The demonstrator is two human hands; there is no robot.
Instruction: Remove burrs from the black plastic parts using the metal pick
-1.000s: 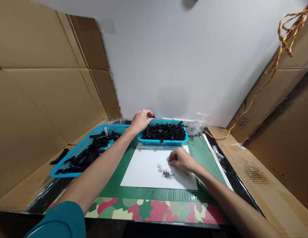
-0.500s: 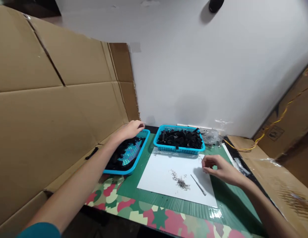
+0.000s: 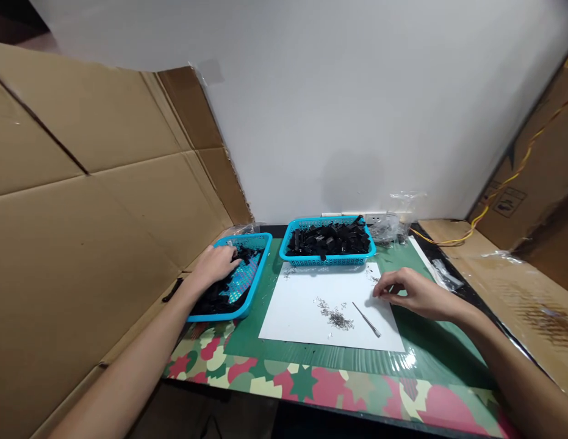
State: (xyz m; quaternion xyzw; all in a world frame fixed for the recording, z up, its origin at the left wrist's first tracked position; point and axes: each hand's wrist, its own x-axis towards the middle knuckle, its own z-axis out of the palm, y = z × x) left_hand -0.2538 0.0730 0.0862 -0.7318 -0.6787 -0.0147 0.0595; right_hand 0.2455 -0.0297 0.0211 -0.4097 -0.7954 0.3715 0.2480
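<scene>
My left hand (image 3: 218, 263) lies in the left blue basket (image 3: 257, 274) at centre left of the frame, fingers curled down onto the black plastic parts (image 3: 215, 297); I cannot tell whether they have actually closed on one. My right hand (image 3: 414, 294) rests at the right edge of the white paper sheet (image 3: 302, 305), thumb and forefinger pinched together, though whatever sits between them is too small to make out. Just left of it on the sheet lie a thin metal pin tool (image 3: 366, 319) and a loose heap of tiny metal springs (image 3: 337, 317). The second blue basket (image 3: 330, 260), heaped with black parts, sits above the sheet against the wall.

The risks, as I judge them: my right wrist is close to the pin tool and the heap, so a careless sweep could scatter the springs off the paper onto the green mat (image 3: 421, 344). A tangled part dragged out on the left could tip others over the basket's low rim.
</scene>
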